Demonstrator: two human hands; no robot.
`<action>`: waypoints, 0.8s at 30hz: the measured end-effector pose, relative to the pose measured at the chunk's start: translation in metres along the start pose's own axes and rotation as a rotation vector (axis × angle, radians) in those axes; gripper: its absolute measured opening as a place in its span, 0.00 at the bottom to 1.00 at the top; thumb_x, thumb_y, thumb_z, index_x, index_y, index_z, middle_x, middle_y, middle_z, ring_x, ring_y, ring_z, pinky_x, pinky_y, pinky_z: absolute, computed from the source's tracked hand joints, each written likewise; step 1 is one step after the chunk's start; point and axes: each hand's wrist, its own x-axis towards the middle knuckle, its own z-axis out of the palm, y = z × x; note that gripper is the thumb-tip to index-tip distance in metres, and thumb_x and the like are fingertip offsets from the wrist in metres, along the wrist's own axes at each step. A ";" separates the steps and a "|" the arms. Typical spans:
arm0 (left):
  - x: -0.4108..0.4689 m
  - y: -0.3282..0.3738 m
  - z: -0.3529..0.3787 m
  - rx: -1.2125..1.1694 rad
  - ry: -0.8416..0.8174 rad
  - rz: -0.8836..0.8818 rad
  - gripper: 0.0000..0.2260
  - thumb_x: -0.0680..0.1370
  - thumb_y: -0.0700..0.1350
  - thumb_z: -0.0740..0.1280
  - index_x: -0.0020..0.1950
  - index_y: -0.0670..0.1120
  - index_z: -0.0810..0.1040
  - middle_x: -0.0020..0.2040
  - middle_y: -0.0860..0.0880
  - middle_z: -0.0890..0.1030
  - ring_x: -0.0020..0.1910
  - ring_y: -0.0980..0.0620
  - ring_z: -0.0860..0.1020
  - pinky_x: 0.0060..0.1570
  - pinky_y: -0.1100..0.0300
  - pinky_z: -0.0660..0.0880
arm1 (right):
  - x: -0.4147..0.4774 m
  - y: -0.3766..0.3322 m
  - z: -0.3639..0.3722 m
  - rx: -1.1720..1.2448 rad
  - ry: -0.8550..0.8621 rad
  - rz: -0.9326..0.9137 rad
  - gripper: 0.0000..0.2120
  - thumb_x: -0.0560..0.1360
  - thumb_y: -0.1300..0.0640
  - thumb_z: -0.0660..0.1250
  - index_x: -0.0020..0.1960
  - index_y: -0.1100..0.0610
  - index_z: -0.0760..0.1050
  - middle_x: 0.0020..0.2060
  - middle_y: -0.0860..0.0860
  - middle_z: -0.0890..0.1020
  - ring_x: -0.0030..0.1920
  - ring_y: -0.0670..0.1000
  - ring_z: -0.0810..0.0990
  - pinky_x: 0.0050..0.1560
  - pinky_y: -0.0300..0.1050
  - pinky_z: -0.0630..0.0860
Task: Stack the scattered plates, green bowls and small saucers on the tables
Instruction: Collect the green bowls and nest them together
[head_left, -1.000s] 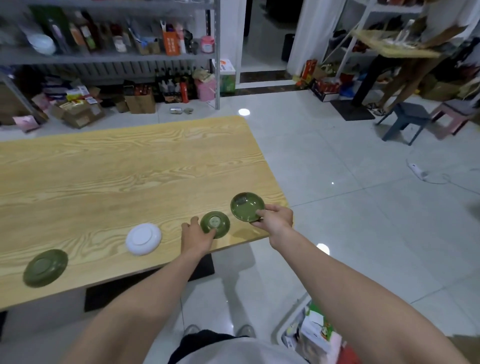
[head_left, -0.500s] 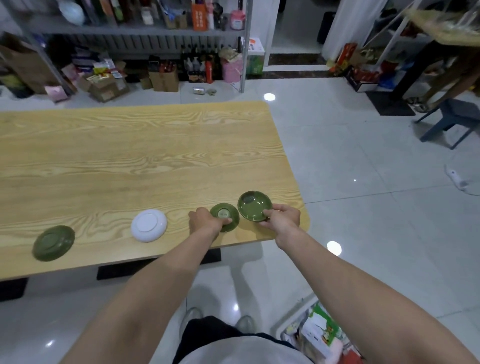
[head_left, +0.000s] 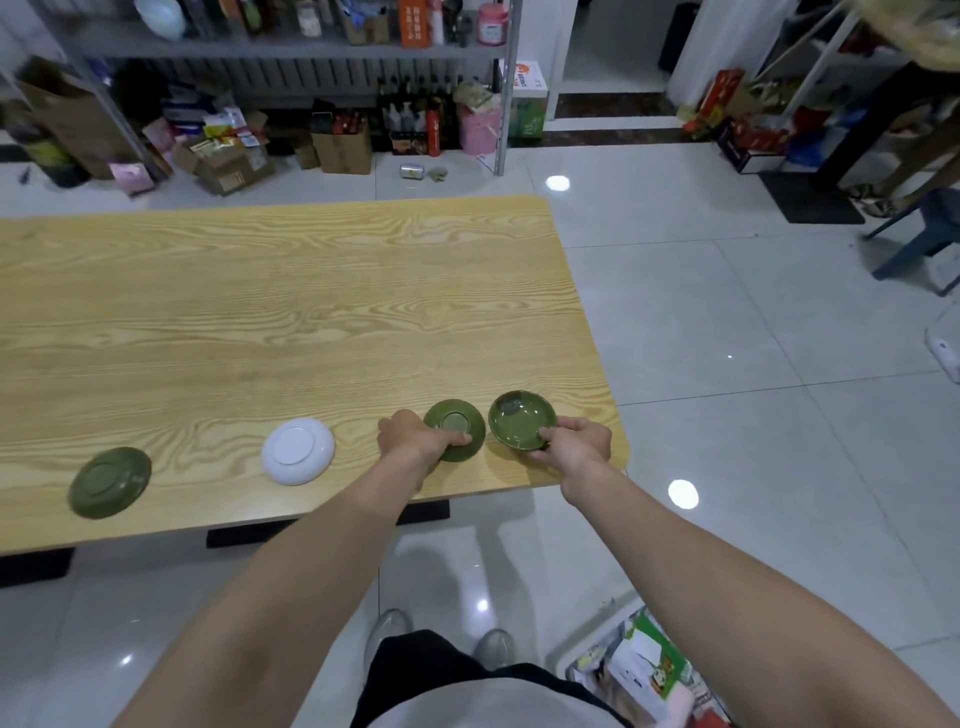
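Observation:
Near the front right corner of the wooden table, my right hand pinches the near rim of an upright green bowl, tilted slightly and raised off the wood. Just left of it, my left hand grips the near edge of an upside-down green bowl resting on the table. An upside-down white saucer lies further left along the front edge. An upside-down green plate sits at the far left front.
The table's right edge and front edge run close to both hands. Metal shelving with boxes and bottles stands behind the table. A blue stool is at the right, and a crate of packets sits on the floor by my feet.
My left hand has closed round the edge of the upside-down bowl. My right hand has kept its hold on the upright bowl, which now sits closer to the other one.

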 end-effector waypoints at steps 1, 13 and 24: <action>-0.003 0.002 -0.001 -0.035 -0.010 0.016 0.33 0.50 0.57 0.84 0.47 0.43 0.77 0.52 0.45 0.80 0.47 0.45 0.80 0.47 0.49 0.81 | 0.000 0.000 0.000 -0.001 -0.002 0.003 0.11 0.73 0.72 0.70 0.53 0.61 0.76 0.54 0.61 0.81 0.38 0.59 0.85 0.38 0.46 0.83; -0.022 -0.019 -0.001 0.241 0.127 0.722 0.08 0.76 0.34 0.69 0.54 0.41 0.84 0.56 0.44 0.78 0.60 0.46 0.73 0.54 0.72 0.59 | -0.005 -0.003 -0.011 0.050 0.004 -0.001 0.12 0.72 0.73 0.69 0.53 0.63 0.77 0.53 0.60 0.81 0.34 0.56 0.83 0.30 0.43 0.81; -0.015 -0.052 0.003 0.259 0.163 0.781 0.09 0.78 0.34 0.67 0.57 0.37 0.83 0.70 0.39 0.71 0.72 0.41 0.65 0.71 0.59 0.56 | -0.012 0.007 -0.021 0.037 0.031 -0.011 0.09 0.73 0.73 0.68 0.50 0.63 0.77 0.52 0.60 0.81 0.32 0.55 0.82 0.37 0.45 0.82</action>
